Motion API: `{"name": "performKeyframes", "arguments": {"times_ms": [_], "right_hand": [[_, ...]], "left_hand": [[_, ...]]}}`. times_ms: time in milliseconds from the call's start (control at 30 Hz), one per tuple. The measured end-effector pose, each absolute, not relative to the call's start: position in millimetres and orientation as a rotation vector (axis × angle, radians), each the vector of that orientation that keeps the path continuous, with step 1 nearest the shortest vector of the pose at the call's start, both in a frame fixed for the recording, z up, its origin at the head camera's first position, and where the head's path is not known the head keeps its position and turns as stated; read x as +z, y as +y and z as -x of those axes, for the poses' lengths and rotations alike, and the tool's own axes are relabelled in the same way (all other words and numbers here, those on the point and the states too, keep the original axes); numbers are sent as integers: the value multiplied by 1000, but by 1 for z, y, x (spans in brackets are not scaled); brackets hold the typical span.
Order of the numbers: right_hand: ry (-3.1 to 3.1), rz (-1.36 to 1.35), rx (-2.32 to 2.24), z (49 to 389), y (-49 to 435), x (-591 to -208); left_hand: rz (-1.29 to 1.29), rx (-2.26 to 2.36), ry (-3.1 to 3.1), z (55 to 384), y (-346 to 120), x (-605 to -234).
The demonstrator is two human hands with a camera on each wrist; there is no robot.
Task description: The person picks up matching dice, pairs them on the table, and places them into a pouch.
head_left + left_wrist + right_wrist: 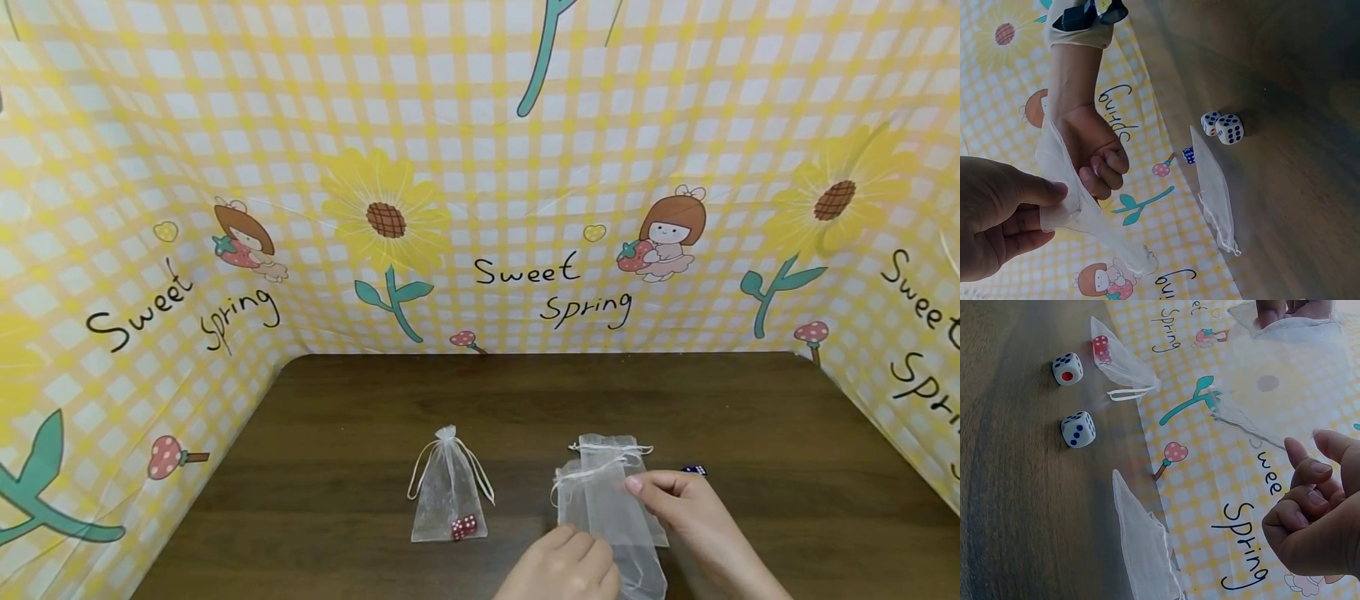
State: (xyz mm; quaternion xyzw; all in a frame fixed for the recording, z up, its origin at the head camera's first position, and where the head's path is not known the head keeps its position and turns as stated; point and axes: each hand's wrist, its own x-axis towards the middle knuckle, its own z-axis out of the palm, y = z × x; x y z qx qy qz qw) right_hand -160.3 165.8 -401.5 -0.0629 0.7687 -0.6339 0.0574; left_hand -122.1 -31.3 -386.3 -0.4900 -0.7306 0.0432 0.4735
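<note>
A sheer white drawstring bag (600, 508) is up off the table between my hands. My left hand (562, 567) pinches one end of it, thumb (1054, 190) on top in the left wrist view. My right hand (686, 500) has its fingers curled, thumb and forefinger tips right at the bag's side; I cannot tell whether they grip it. In the right wrist view the drawstring edge (1247, 428) runs to a fingertip. Beneath, another sheer bag (654, 529) lies flat on the table. Blue dice (694, 471) lie beside it, near my right hand.
To the left, a tied sheer bag (442, 492) holds red dice (463, 527). Two white dice, one (1067, 369) showing a red spot and another (1079, 429), lie on the dark wooden table (337, 408). A checked yellow cloth (480, 167) surrounds the table's back and sides.
</note>
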Motion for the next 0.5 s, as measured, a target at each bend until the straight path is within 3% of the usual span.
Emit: {"name": "performKeyframes", "arguments": {"times_ms": [500], "right_hand": [[2540, 188, -1917, 155, 160, -396]], "left_hand": [[1166, 155, -1788, 123, -30, -393]]}}
